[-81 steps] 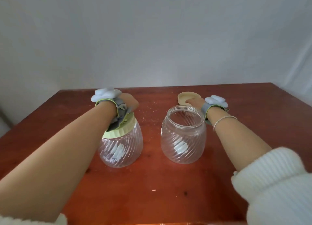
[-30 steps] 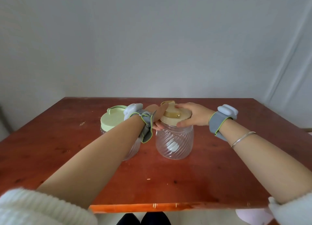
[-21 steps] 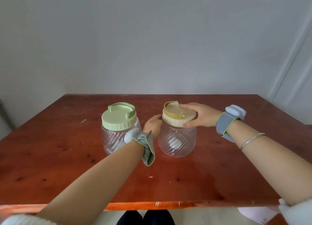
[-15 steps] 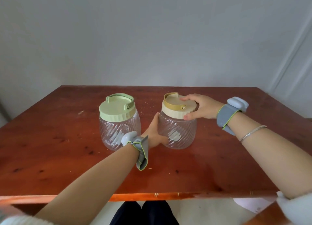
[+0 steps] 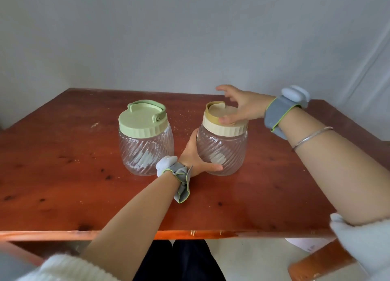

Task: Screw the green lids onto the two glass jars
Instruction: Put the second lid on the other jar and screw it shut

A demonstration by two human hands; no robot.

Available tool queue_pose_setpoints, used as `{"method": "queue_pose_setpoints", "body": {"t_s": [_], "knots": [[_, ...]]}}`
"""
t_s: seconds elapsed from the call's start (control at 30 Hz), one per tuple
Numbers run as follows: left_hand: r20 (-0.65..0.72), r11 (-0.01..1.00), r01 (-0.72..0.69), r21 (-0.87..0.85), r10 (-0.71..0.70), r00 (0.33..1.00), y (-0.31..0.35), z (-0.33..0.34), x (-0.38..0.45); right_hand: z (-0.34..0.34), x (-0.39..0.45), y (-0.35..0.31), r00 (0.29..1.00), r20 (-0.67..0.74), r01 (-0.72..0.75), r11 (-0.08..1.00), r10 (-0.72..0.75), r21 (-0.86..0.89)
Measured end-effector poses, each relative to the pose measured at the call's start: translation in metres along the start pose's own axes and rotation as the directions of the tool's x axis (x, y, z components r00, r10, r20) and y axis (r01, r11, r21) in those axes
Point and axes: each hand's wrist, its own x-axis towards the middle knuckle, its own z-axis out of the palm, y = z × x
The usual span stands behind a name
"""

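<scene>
Head view
Writing: no brand, label or text can be read on any item.
Table (image 5: 63, 175): red-brown wood; both jars stand on it, side by side and a little apart.
Left jar (image 5: 145, 152): ribbed clear glass, upright, long axis vertical, left of centre.
Green lid (image 5: 142, 121): seated level on the left jar; its carry handle lies folded across the far side of the top, curving from left to right.
Right jar (image 5: 223, 152): ribbed clear glass, upright, long axis vertical, just right of the left jar.
Cream lid (image 5: 224, 125): sits on the right jar's mouth, level; its ochre handle lies at the far left of the top.
Left hand (image 5: 195, 154): wrapped around the lower left side of the right jar, fingers behind the glass, thumb across the near base; gripping the jar.
Right hand (image 5: 242, 107): over the cream lid, thumb touching its top, the fingers spread wide and lifted clear of the far rim.
Wrists: each carries a grey strap with a pale blue pod; a thin bangle (image 5: 310, 136) circles the right forearm.
</scene>
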Motion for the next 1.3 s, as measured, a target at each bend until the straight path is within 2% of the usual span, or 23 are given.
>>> {"method": "queue_pose_setpoints", "body": {"t_s": [0.13, 0.37, 0.57, 0.73, 0.83, 0.9, 1.1, 1.2, 1.27, 1.3], "knots": [[0.008, 1.000, 0.015, 0.013, -0.015, 1.000, -0.001, 0.000, -0.001, 0.007, 0.015, -0.010, 0.994, 0.104, -0.021, 0.985, 0.040, -0.171], [-0.007, 0.999, 0.022, 0.034, -0.022, 1.000, -0.001, 0.000, -0.002, -0.007, 0.008, -0.009, 0.973, 0.232, 0.042, 0.985, -0.002, -0.167], [-0.013, 0.998, 0.030, 0.046, -0.030, 0.999, 0.002, -0.002, -0.003, -0.001, 0.008, -0.014, 0.989, 0.139, -0.019, 0.980, 0.047, -0.197], [-0.011, 0.999, 0.026, 0.039, -0.025, 1.000, 0.005, 0.000, -0.006, 0.018, 0.012, -0.024, 0.973, -0.065, -0.230, 0.906, 0.222, -0.356], [-0.017, 0.999, 0.033, 0.040, -0.032, 0.999, 0.008, 0.000, -0.008, 0.019, 0.014, -0.036, 0.934, -0.079, -0.356, 0.883, 0.350, -0.305], [0.001, 0.998, 0.056, 0.038, -0.056, 0.998, 0.007, 0.001, -0.009, 0.016, 0.012, -0.042, 0.914, -0.039, -0.396, 0.865, 0.404, -0.307], [0.011, 0.998, 0.040, 0.039, -0.040, 0.999, 0.017, 0.001, -0.015, -0.006, -0.001, -0.044, 0.850, -0.022, -0.485, 0.764, 0.527, -0.426], [0.003, 0.998, 0.038, 0.041, -0.038, 0.999, 0.018, 0.001, -0.015, -0.008, 0.007, -0.038, 0.895, -0.138, -0.437, 0.772, 0.424, -0.463], [0.000, 0.998, 0.047, 0.039, -0.047, 0.999, 0.016, 0.000, -0.014, -0.007, 0.010, -0.035, 0.955, -0.190, -0.294, 0.820, 0.229, -0.491], [-0.002, 0.998, 0.043, 0.041, -0.043, 0.999, 0.017, 0.001, -0.014, -0.005, 0.009, -0.034, 0.982, -0.149, -0.172, 0.852, 0.112, -0.495]]}}
